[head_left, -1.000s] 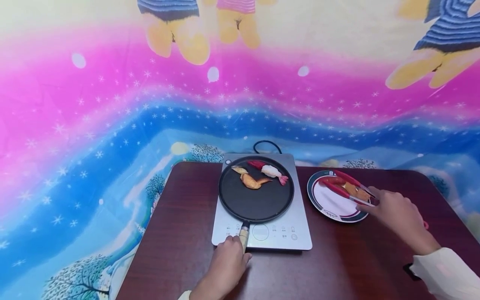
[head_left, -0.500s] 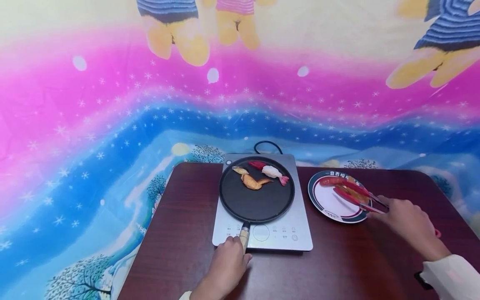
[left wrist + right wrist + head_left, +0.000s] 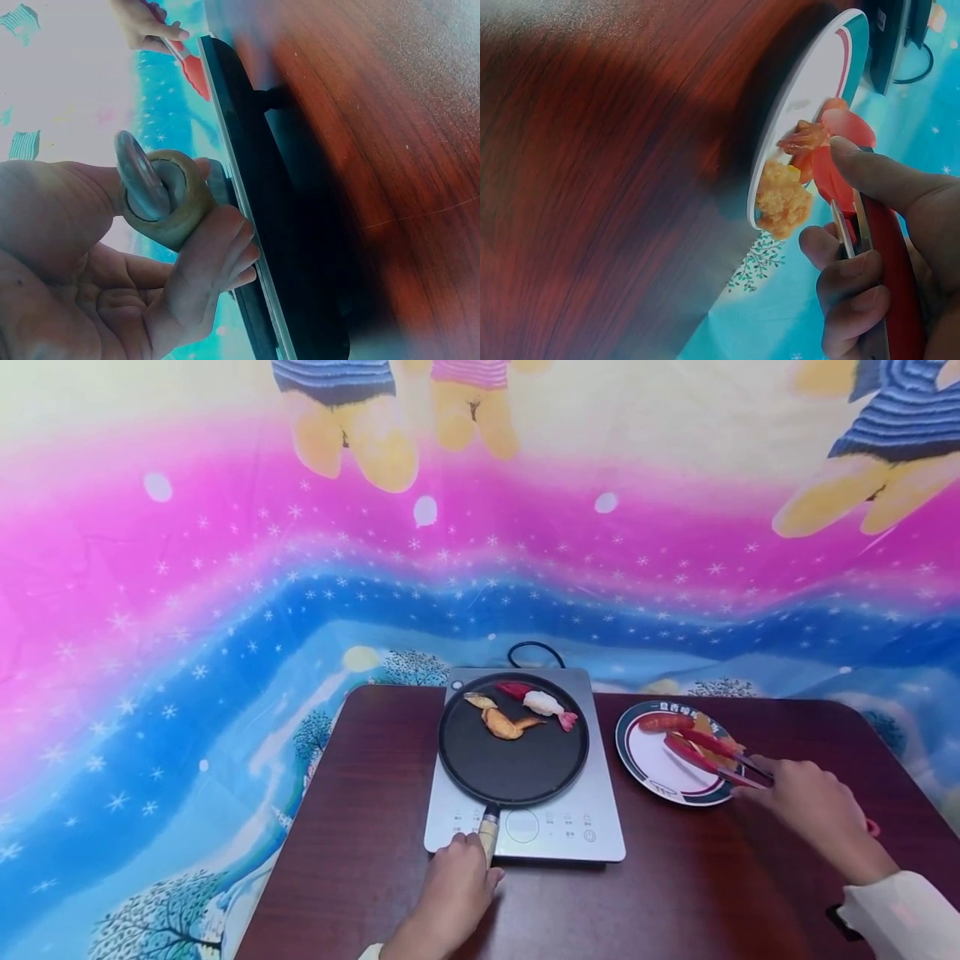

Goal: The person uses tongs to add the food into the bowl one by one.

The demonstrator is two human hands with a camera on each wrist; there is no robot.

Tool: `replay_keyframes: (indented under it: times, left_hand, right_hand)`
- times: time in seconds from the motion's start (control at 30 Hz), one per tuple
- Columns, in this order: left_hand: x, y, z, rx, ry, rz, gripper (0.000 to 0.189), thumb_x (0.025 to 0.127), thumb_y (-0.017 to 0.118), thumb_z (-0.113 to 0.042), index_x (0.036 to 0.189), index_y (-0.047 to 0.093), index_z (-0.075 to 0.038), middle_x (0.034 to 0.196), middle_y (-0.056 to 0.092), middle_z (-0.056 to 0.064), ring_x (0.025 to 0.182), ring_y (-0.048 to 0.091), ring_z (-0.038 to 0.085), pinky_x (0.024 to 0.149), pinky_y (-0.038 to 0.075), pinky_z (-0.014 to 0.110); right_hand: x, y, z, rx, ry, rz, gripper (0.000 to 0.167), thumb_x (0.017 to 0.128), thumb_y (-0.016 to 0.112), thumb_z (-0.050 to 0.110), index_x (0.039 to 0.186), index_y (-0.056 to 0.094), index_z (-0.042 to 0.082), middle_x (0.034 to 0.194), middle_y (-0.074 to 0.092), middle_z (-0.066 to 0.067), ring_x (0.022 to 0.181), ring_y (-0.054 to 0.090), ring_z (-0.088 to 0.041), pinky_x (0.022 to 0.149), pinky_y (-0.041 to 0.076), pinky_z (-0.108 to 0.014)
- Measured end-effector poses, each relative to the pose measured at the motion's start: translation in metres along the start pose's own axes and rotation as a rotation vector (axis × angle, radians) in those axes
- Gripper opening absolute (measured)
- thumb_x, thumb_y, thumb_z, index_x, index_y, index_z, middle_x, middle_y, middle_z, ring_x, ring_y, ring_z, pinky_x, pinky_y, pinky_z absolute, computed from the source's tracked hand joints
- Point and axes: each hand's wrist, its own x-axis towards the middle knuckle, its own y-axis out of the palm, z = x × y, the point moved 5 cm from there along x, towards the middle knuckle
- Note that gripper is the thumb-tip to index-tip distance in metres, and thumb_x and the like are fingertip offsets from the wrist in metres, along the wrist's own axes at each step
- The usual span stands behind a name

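Observation:
My left hand [image 3: 453, 885] grips the wooden handle [image 3: 169, 199] of a black frying pan [image 3: 502, 768]; its metal hanging loop sticks out toward the left wrist camera. In my right hand [image 3: 813, 810] is a pair of red-tipped tongs [image 3: 889, 262], angled down over a white plate [image 3: 656, 768] with a green rim. The tongs' two tips stand apart over the food there. A sausage [image 3: 663, 722] lies at the plate's back left. Beside it are a golden fried piece [image 3: 784, 202] and a glossy reddish-brown piece [image 3: 806, 139], partly behind the tongs in the head view.
The pan rests on a silver induction cooker [image 3: 603, 827]. In it lie a chicken wing [image 3: 504, 722], a shrimp sushi [image 3: 543, 702], a dark red piece [image 3: 513, 690] and a small pale-yellow piece [image 3: 480, 700]. A patterned cloth [image 3: 480, 568] hangs behind the brown table [image 3: 360, 793].
My right hand has drawn the tongs rightward and slightly nearer, off the sausage and over the other food on the plate. My left hand stays on the pan handle.

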Motion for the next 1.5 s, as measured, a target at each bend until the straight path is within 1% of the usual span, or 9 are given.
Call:
replay_keyframes:
  times: [0.1, 0.33, 0.6, 0.77, 0.93, 1.1, 1.27, 1.37, 1.5]
  left_hand:
    - [0.000, -0.001, 0.000, 0.002, -0.002, -0.003, 0.038, 0.076, 0.090, -0.023, 0.086, 0.066, 0.005, 0.073, 0.060, 0.012, 0.062, 0.067, 0.031, 0.057, 0.055, 0.039]
    - [-0.001, 0.000, 0.000, 0.000, -0.017, 0.029, 0.038, 0.078, 0.089, -0.023, 0.089, 0.067, 0.006, 0.074, 0.061, 0.013, 0.064, 0.068, 0.031, 0.059, 0.055, 0.039]
    - [-0.001, 0.000, 0.001, 0.002, -0.020, 0.029, 0.038, 0.078, 0.088, -0.024, 0.088, 0.066, 0.005, 0.075, 0.061, 0.013, 0.065, 0.068, 0.031, 0.060, 0.056, 0.040]
    - [-0.001, 0.000, 0.001, 0.003, -0.022, 0.029, 0.038, 0.078, 0.088, -0.024, 0.088, 0.066, 0.005, 0.074, 0.061, 0.012, 0.065, 0.068, 0.031, 0.059, 0.055, 0.040]
    - [-0.001, 0.000, 0.001, 0.009, -0.019, 0.027, 0.038, 0.078, 0.088, -0.024, 0.087, 0.066, 0.005, 0.074, 0.061, 0.013, 0.065, 0.068, 0.031, 0.059, 0.056, 0.040]
    - [-0.002, 0.000, 0.001, 0.014, -0.010, 0.023, 0.038, 0.078, 0.088, -0.024, 0.088, 0.066, 0.005, 0.074, 0.061, 0.012, 0.064, 0.067, 0.031, 0.059, 0.055, 0.040]
    - [-0.001, 0.000, 0.001, 0.011, 0.001, 0.010, 0.037, 0.078, 0.088, -0.023, 0.087, 0.066, 0.005, 0.074, 0.061, 0.012, 0.063, 0.067, 0.030, 0.058, 0.055, 0.039]
    - [-0.001, 0.000, 0.001, 0.016, 0.004, -0.001, 0.037, 0.077, 0.089, -0.023, 0.086, 0.066, 0.004, 0.074, 0.060, 0.011, 0.062, 0.066, 0.030, 0.058, 0.055, 0.039]
    - [0.000, 0.001, 0.000, 0.020, -0.011, 0.001, 0.038, 0.077, 0.089, -0.023, 0.085, 0.065, 0.004, 0.072, 0.060, 0.011, 0.062, 0.067, 0.030, 0.057, 0.055, 0.039]
  right_hand:
    - [0.000, 0.000, 0.001, 0.003, 0.001, 0.005, 0.087, 0.079, 0.082, 0.056, 0.135, 0.059, -0.007, 0.112, 0.063, -0.042, 0.076, 0.062, -0.045, 0.056, 0.050, -0.060]
    - [0.002, 0.008, 0.000, 0.010, 0.026, 0.069, 0.095, 0.075, 0.082, 0.063, 0.134, 0.059, -0.007, 0.113, 0.062, -0.042, 0.072, 0.060, -0.039, 0.055, 0.050, -0.059]
    - [0.000, 0.010, 0.001, 0.024, 0.016, 0.061, 0.079, 0.081, 0.082, 0.052, 0.131, 0.063, -0.006, 0.097, 0.068, -0.033, 0.062, 0.052, -0.026, 0.049, 0.046, -0.045]
    - [-0.001, 0.009, 0.004, 0.011, 0.007, 0.050, 0.075, 0.083, 0.081, 0.049, 0.131, 0.064, -0.005, 0.093, 0.068, -0.030, 0.062, 0.049, -0.025, 0.048, 0.043, -0.041]
    - [-0.003, 0.006, 0.008, -0.005, -0.006, 0.021, 0.075, 0.083, 0.081, 0.050, 0.132, 0.063, -0.005, 0.094, 0.067, -0.033, 0.061, 0.047, -0.025, 0.047, 0.041, -0.039]
    - [-0.005, 0.003, 0.012, -0.011, -0.004, -0.002, 0.076, 0.083, 0.081, 0.049, 0.133, 0.062, -0.004, 0.098, 0.067, -0.036, 0.061, 0.048, -0.025, 0.047, 0.044, -0.041]
    - [-0.006, -0.003, 0.017, -0.006, -0.012, -0.032, 0.074, 0.083, 0.081, 0.049, 0.132, 0.063, -0.003, 0.098, 0.067, -0.036, 0.061, 0.052, -0.027, 0.048, 0.047, -0.049]
    - [-0.008, -0.007, 0.022, -0.001, -0.027, -0.061, 0.070, 0.084, 0.080, 0.047, 0.132, 0.064, -0.002, 0.089, 0.068, -0.031, 0.060, 0.051, -0.027, 0.048, 0.045, -0.047]
    - [-0.011, -0.012, 0.034, 0.011, -0.057, -0.092, 0.066, 0.086, 0.079, 0.045, 0.135, 0.064, 0.003, 0.065, 0.060, -0.012, 0.057, 0.044, -0.023, 0.046, 0.035, -0.038]
